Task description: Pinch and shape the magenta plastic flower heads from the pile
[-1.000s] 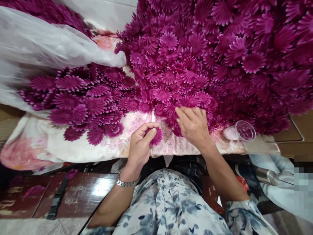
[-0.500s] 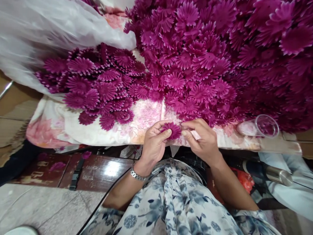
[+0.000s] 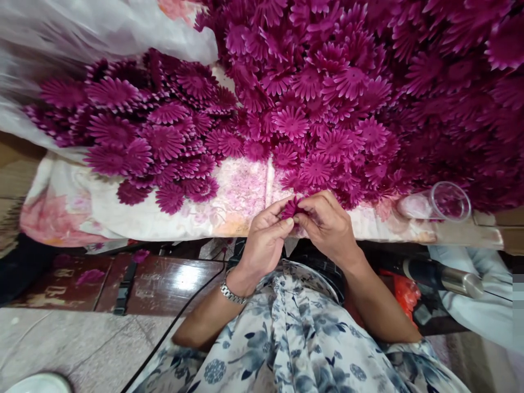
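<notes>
Both hands meet at the cloth's front edge, where my left hand [image 3: 264, 240] pinches a small magenta fabric flower [image 3: 291, 208] between thumb and fingers. My right hand [image 3: 331, 226] has come in from the heap, fingertips closed at the petals, so both hands now work the bloom; whether the right grips anything more, I cannot tell. Beyond lie a large magenta flower heap [image 3: 317, 169] and a smaller flower pile [image 3: 159, 142], near translucent white plastic sheeting [image 3: 123, 33]. A clear plastic cup [image 3: 415, 207] lies tipped on the floral-printed cream cloth [image 3: 126, 213]; below stands a glossy dark-red wooden bench [image 3: 172, 284].
</notes>
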Available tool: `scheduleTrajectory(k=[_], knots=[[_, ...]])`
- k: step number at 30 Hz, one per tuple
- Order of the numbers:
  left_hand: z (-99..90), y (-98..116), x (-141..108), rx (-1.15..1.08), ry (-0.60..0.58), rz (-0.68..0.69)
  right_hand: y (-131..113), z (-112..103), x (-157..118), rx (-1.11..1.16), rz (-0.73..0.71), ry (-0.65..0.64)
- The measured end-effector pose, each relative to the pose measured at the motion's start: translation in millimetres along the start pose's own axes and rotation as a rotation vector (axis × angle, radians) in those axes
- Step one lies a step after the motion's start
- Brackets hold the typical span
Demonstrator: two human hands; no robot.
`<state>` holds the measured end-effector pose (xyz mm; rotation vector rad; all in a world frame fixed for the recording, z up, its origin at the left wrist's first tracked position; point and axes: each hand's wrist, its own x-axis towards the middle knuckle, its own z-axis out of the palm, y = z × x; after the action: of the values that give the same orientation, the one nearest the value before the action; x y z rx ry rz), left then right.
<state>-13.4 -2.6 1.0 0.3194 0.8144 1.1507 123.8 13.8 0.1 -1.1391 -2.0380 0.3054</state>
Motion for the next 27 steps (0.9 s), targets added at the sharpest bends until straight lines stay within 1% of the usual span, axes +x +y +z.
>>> scheduleTrajectory(k=[3, 7, 12, 15, 17, 19, 22, 24, 26, 27], knots=[[1.5, -1.9, -2.0, 0.029, -0.018, 0.033, -2.2, -1.8, 0.6, 0.002, -0.001, 0.012], [4.5, -3.5, -2.4, 0.057, -0.031, 0.064, -3.8, -0.6, -1.2, -0.075, -0.028, 0.041], [4.1, -6.5, 0.6, 0.048, 0.028, 0.073, -1.4, 4.1, -3.9, -0.147, -0.068, 0.059], [2.7, -6.6, 1.9, 0.051, 0.077, 0.074, -0.4, 3.0, -2.8, -0.132, -0.033, 0.081], [2.5, -5.0, 2.1, 0.062, 0.1, 0.08, 1.5, -1.6, 1.0, -0.133, -0.004, 0.111], [2.8, -2.6, 1.8, 0.068, 0.111, 0.075, 6.3, -9.7, 8.9, -0.169, -0.012, 0.147], [3.4, 0.7, 1.4, 0.071, 0.129, 0.075, 18.4, -24.9, 26.2, -0.309, -0.049, 0.221], [3.4, 2.4, 1.5, 0.064, 0.138, 0.073, 24.6, -31.8, 36.0, -0.405, -0.049, 0.262], [3.0, 3.9, 1.7, 0.047, 0.149, 0.061, 24.9, -31.7, 39.0, -0.417, -0.059, 0.259], [2.7, 4.6, 1.8, 0.036, 0.149, 0.049, 22.6, -28.7, 37.2, -0.372, -0.085, 0.222]])
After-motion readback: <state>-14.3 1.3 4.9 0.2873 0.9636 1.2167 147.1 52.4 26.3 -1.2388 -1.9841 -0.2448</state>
